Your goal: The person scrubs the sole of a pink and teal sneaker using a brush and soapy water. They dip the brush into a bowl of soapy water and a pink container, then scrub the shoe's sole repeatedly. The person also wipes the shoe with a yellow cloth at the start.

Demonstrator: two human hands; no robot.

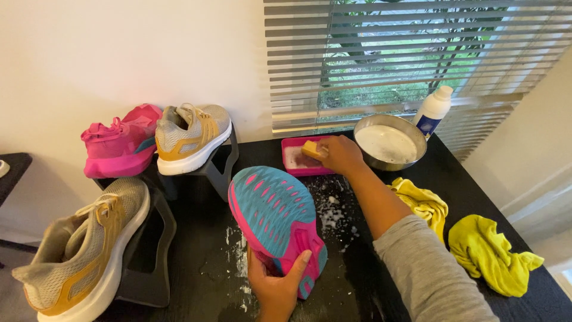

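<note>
**Operator A:** Head view check — report my left hand [277, 286].

**Operator B:** Your left hand grips the heel end of the pink running shoe with the teal patterned rubber sole [275, 222]. Fingers are wrapped over its edge, thumb on the sole face. The shoe stands sole-up, toe pointing away from you, on the black tabletop [196, 238], near the table's centre front.

**Operator A:** And my right hand [341, 154]?

**Operator B:** It reaches forward, fingers closed on the yellow block-shaped sponge [312, 149], held over the shallow pink rectangular tray [294, 160]. Just to the right of the tray sits the round steel bowl of cloudy white liquid [389, 143], with a white plastic bottle [433, 110] behind it.

**Operator A:** Surface condition?

**Operator B:** White foam flecks [330, 211] lie on the tabletop between shoe and forearm. Two crumpled yellow cloths [491, 253] lie to the right. At left — a second pink shoe [116, 149] and two grey-and-mustard mesh shoes [190, 134], resting on dark angled stands [149, 262].
</note>
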